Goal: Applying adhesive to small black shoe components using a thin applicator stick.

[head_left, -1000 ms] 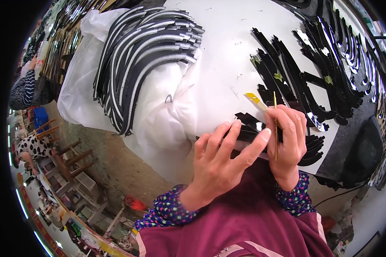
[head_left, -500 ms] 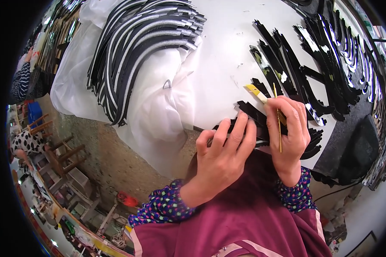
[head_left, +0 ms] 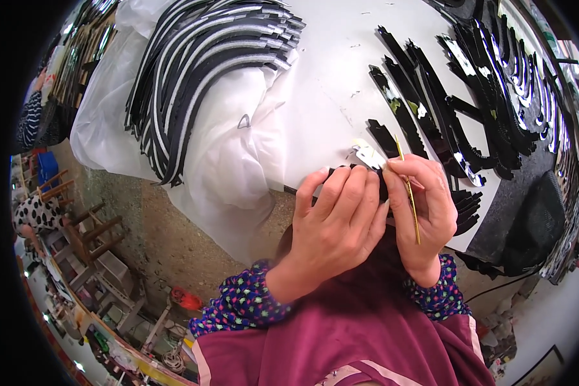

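My right hand point(head_left: 424, 209) is closed on a thin yellow stick point(head_left: 410, 193), which slants up past the fingers. At its thumb and fingertips is a small flat strip point(head_left: 368, 155), shiny white with some yellow; I cannot make out its kind. My left hand point(head_left: 341, 215) is beside it, fingers bent together over a black strip point(head_left: 384, 185) at the table's near edge. Most of that black strip is hidden by the fingers. Just beyond the hands lies another black toothed strip point(head_left: 383, 137).
Curved black-and-grey strips point(head_left: 206, 71) lie fanned on crumpled white plastic sheeting point(head_left: 238, 151) at the left of the white table point(head_left: 325, 83). Several black strips point(head_left: 424, 96) are spread at the right. A wooden stool point(head_left: 96, 231) stands on the floor at left, near other people.
The small strip at my right fingertips has moved left and nearer, and now looks mostly white with glare. My right hand has shifted slightly left and nearer; my left fingers have drawn closer together.
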Tool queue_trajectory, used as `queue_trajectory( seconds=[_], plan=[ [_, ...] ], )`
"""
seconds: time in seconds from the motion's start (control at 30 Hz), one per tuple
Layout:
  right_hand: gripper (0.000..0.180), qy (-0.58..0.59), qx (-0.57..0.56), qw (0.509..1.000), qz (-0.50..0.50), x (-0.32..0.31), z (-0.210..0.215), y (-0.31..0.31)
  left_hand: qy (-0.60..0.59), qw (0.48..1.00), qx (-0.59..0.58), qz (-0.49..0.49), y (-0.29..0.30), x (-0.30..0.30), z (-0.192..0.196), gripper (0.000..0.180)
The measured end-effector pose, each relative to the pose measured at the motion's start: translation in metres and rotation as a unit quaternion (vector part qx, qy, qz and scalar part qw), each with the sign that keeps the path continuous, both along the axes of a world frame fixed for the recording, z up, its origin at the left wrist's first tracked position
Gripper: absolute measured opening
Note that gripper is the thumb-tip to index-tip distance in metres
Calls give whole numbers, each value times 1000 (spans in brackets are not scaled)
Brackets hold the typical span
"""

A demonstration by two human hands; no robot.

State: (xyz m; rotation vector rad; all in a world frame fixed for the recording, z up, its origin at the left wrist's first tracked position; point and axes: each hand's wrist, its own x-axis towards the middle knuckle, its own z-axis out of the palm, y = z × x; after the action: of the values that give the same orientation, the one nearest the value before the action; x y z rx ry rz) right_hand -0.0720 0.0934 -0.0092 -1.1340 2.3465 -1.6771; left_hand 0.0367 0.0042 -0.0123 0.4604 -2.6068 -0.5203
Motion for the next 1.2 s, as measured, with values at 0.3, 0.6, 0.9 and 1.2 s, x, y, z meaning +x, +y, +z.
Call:
queue_trajectory(
  seconds=[0.3,0.6,0.9,1.2],
  plan=[
    [23,-10,1,1000,-9,-3,-2,-2,-23,997,-66,38,9,8,-9,37],
    [30,136,68,986,61,-12,1,12,-53,994,-80,45,10,16,-15,39],
    [33,163,70,982,64,-11,0,7,-34,995,-71,53,9,16,-17,39],
    [33,174,85,979,59,-9,0,5,-40,996,-64,53,7,13,-13,34]
  ],
)
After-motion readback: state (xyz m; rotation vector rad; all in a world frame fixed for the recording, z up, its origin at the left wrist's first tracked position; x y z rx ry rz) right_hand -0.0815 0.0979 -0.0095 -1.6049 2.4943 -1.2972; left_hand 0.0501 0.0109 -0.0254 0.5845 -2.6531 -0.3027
